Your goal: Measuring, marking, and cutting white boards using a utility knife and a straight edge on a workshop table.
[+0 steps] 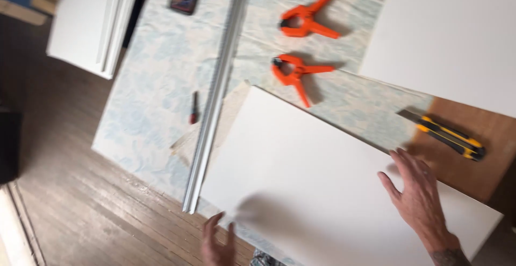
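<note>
White board (322, 185) lies flat on the bench (156, 105), which is covered by a pale blue patterned cloth, and one long edge of the board runs close to the bench edge nearest to me. I see the right hand (416, 191) resting flat on the far right part of the board, fingers spread and stretched, so it presses and does not grip anything. The left hand (217, 242) is at the near corner of the board, just beside its edge; its fingers are open and a little curved, and they hold nothing, but the picture is blurred there and I cannot tell if they touch the board. A long metal ruler (215, 99) lies along the left short edge of the board, touching it or nearly. Two orange spring clamps (301, 45) lie beyond the board, apart from it, and a yellow and black utility knife (446, 134) lies to the right, near the right hand, on a brown wooden area. A small red tool (193, 107) lies left of the ruler. In my judgement, to place the board well I would keep the right palm flat with even pressure, and guide the corner with the left hand slowly, so that the edge stays parallel to the ruler.
</note>
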